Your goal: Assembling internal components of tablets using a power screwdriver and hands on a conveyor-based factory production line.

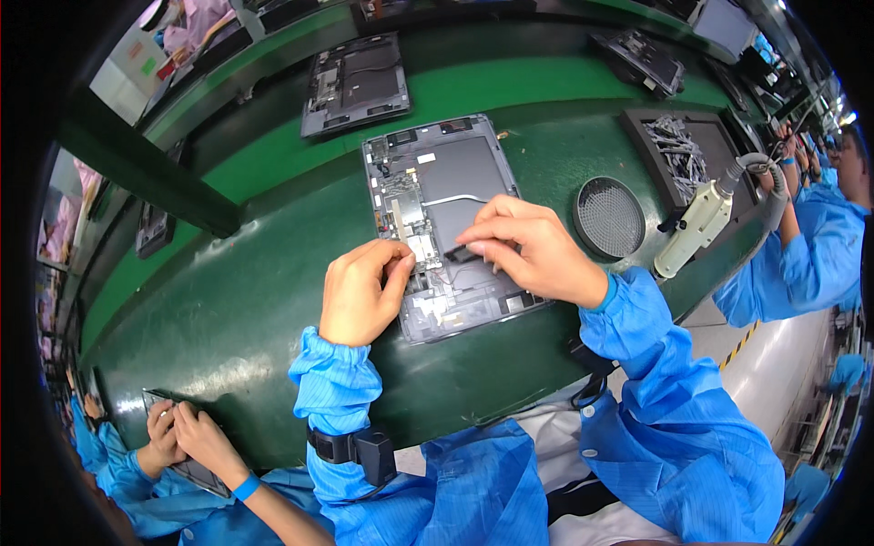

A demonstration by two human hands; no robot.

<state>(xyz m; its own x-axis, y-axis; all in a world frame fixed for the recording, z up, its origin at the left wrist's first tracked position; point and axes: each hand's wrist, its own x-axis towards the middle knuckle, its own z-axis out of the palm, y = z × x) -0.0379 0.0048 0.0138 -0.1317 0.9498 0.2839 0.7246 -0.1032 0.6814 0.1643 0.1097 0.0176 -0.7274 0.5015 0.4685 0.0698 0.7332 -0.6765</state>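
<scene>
An opened tablet-like device point(464, 164) lies flat on the green bench in front of me, its green circuit board point(399, 191) and grey inner panels exposed. A pale flat cable point(452, 199) crosses its middle. My left hand point(360, 287) is closed in a pinch at the lower part of the board; what the fingertips hold is hidden. My right hand point(542, 250) hovers over the device's right half with thumb and forefinger pinched together. Beside those fingertips shows a small dark piece point(458, 254); I cannot tell whether it is held or part of the device.
Right of the device sit a round mesh-filled dish point(609, 217), a pale handheld tool point(696, 227) on a hose, and a tray point(642, 136) of small metallic parts. More opened devices point(360, 82) rest on the green strip behind. Co-workers' hands point(196, 437) work at lower left; another person point(801, 246) is at right.
</scene>
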